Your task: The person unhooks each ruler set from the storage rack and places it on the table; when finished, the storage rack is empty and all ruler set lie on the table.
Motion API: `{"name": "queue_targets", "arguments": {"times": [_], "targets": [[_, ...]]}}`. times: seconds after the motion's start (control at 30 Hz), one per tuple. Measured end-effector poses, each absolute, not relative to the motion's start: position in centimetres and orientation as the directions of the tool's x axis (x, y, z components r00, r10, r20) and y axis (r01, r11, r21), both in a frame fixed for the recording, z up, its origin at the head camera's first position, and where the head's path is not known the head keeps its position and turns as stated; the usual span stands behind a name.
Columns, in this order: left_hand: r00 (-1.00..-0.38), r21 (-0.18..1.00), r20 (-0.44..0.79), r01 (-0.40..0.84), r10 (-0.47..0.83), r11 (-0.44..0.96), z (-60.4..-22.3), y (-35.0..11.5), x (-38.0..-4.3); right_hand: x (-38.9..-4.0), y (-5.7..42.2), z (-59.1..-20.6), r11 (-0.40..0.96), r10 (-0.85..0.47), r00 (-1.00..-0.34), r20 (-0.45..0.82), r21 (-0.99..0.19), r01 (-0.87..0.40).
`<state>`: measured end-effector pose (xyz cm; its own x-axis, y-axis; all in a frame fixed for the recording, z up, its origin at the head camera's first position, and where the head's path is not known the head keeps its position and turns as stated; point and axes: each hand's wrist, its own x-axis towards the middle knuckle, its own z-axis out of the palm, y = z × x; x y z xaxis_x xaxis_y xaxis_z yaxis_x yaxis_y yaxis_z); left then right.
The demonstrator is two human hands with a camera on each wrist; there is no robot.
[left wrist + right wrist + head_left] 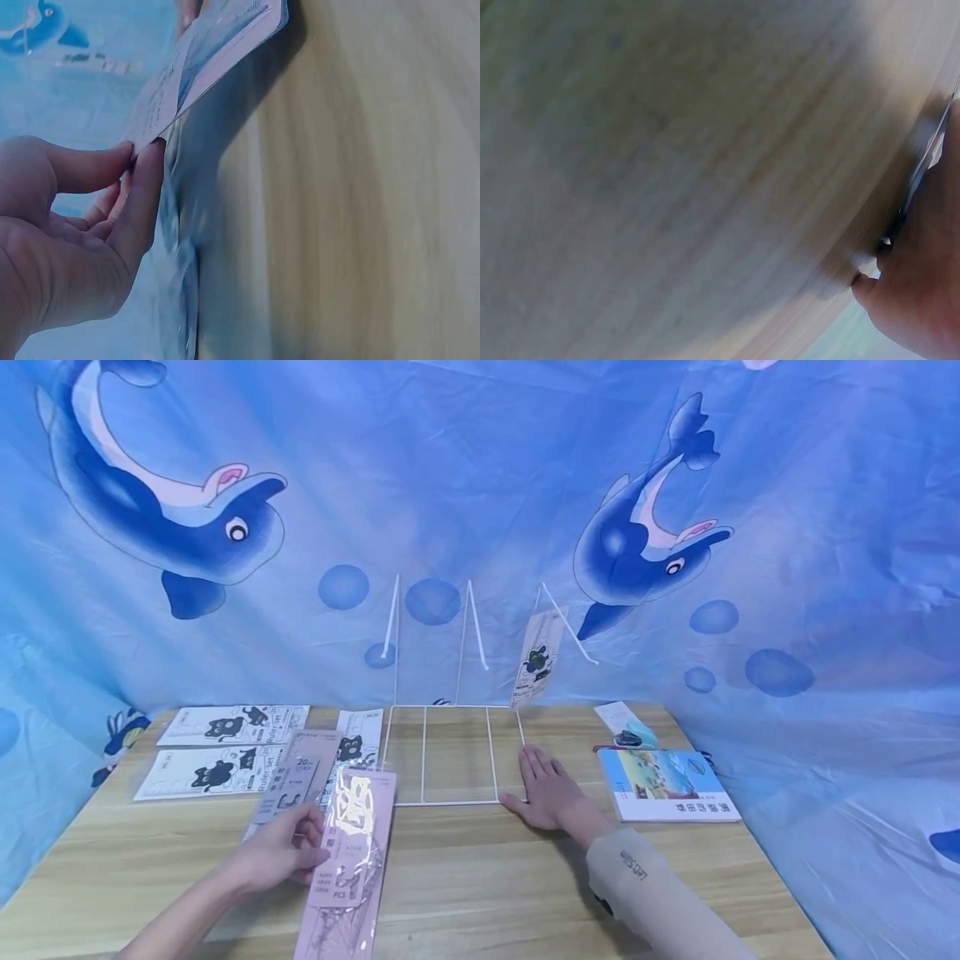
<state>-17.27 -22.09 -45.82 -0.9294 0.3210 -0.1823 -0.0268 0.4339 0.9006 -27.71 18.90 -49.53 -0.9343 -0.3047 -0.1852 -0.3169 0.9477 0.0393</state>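
My left hand pinches the left edge of a pink ruler set package between thumb and fingers. In the left wrist view that package is tilted, raised off the wooden table. A white wire rack with three upright hooks stands at the table's back. On its right hook hangs one ruler set package. My right hand rests with extended fingers on the right side of the rack's base. Only part of the right hand shows in the right wrist view.
Left of the rack lie a second pinkish package, two white cat-printed packages and another white package, partly covered. At right are a blue-covered book and a small white-and-teal item. A dolphin-print curtain hangs behind.
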Motion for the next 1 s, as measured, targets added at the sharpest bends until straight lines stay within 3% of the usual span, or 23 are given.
{"name": "queue_targets", "arguments": {"times": [0.17,0.63,0.77,1.0], "targets": [[-0.940,0.890,-0.175,-0.024,0.293,0.455,-45.5,-23.8,-18.0,-27.7,19.1,-49.1,0.947,-0.312,-0.935,-0.166,0.029,-0.321],[-0.960,0.764,-0.271,-0.168,0.072,0.623,-45.8,-24.9,-18.6,-27.8,18.7,-48.9,0.950,-0.302,-0.938,-0.172,0.027,-0.311],[-0.970,0.707,-0.239,-0.138,0.051,0.694,-45.6,-25.1,-18.8,-27.9,18.7,-49.0,0.949,-0.303,-0.935,-0.184,0.027,-0.313],[-0.993,0.548,-0.047,0.065,0.108,0.834,-43.0,-24.0,-19.9,-27.7,18.7,-49.5,0.953,-0.288,-0.937,-0.197,0.042,-0.302]]}}
